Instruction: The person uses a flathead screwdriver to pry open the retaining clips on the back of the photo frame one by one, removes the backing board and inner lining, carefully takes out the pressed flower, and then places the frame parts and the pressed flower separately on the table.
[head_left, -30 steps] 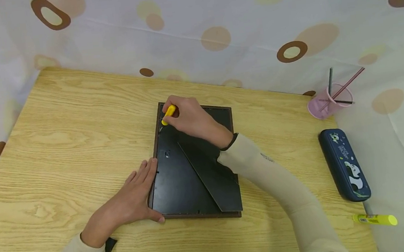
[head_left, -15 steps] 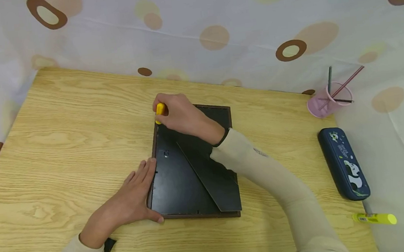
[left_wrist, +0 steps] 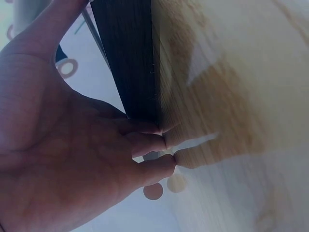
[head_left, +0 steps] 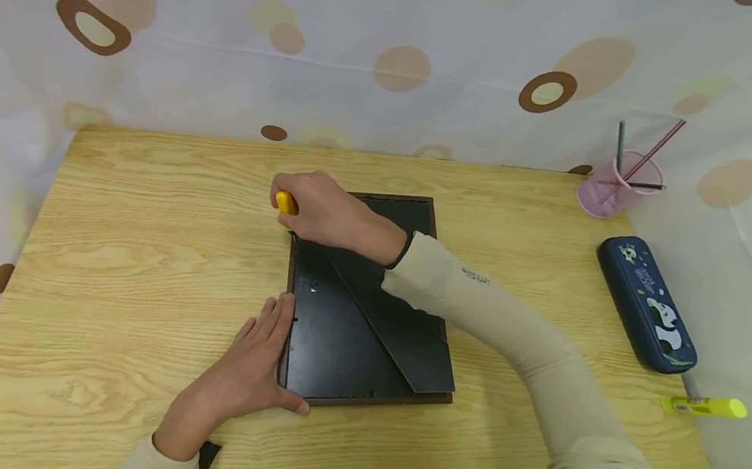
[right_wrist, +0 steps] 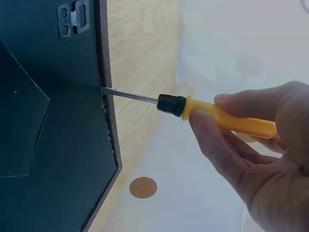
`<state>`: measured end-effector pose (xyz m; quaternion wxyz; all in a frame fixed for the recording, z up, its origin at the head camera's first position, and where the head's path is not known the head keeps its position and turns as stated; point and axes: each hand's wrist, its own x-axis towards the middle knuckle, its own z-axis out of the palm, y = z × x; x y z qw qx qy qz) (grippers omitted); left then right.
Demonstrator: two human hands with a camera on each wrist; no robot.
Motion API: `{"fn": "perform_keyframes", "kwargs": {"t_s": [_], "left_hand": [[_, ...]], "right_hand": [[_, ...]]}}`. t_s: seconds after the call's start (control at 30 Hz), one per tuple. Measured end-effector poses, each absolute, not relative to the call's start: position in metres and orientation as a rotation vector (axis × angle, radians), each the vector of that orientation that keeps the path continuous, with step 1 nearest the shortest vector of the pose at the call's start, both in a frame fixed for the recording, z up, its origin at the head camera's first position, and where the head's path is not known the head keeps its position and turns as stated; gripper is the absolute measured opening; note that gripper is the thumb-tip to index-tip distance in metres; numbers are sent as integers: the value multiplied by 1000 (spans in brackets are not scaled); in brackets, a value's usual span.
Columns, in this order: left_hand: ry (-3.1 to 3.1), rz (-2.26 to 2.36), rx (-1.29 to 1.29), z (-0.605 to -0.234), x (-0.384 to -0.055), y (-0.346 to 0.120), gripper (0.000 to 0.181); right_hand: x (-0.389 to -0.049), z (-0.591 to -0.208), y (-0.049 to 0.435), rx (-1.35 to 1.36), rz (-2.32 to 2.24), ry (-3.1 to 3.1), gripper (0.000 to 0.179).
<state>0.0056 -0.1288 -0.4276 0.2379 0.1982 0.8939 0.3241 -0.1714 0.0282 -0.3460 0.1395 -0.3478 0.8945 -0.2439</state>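
A picture frame [head_left: 342, 345] lies face down on the wooden table, its black back and angled stand flap [head_left: 399, 327] upward. My right hand [head_left: 329, 213] grips the yellow handle of a screwdriver [right_wrist: 227, 118] above the frame's far left part. In the right wrist view the metal shaft meets the frame's rim, its tip at a small metal tab [right_wrist: 105, 91] on the inner edge. My left hand [head_left: 246, 374] rests along the near left corner, fingers straight against the left side and thumb at the near edge. A metal hanger [right_wrist: 73, 19] is fixed to the back.
At the right stand a pink pencil cup [head_left: 608, 191] with several pencils and a dark blue panda pencil case [head_left: 646, 305]. A yellow glue stick [head_left: 704, 406] lies at the table's right edge. Patterned curtain [head_left: 328, 41] borders the table's back and sides.
My right hand has moved left with the screwdriver, from over the frame's back to its left rim, and the handle has tipped more upright. The left hand and frame have stayed put.
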Motion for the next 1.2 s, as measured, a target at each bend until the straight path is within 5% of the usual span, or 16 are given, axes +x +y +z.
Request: {"fn": "perform_keyframes", "kwargs": {"t_s": [1.2], "left_hand": [[2468, 863, 542, -427, 3, -126, 147]], "right_hand": [[-161, -356, 85, -749, -982, 2567, 18]]}}
